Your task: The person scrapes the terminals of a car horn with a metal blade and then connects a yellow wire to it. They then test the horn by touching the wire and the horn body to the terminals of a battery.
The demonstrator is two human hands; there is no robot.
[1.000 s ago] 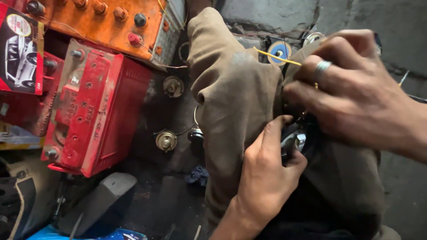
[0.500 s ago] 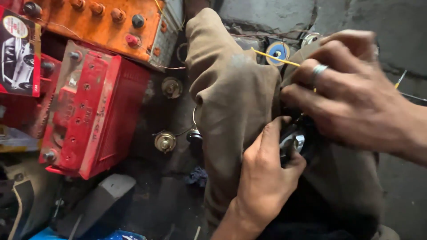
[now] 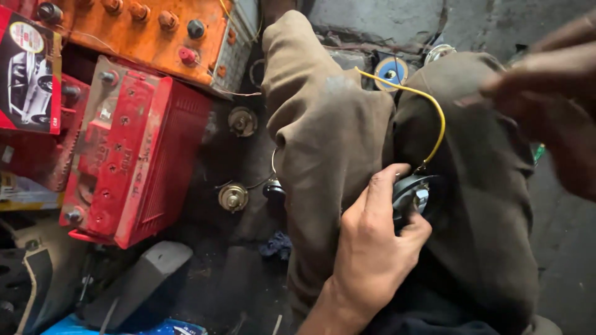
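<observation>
Grimy workshop floor held a red battery left of the person's knees. Between the knees, the left hand gripped a small black horn, its yellow wire already attached. The right hand was blurred; its grip was unclear.

Grimy dark floor — red battery, orange battery, two round metal horns on it.
</observation>
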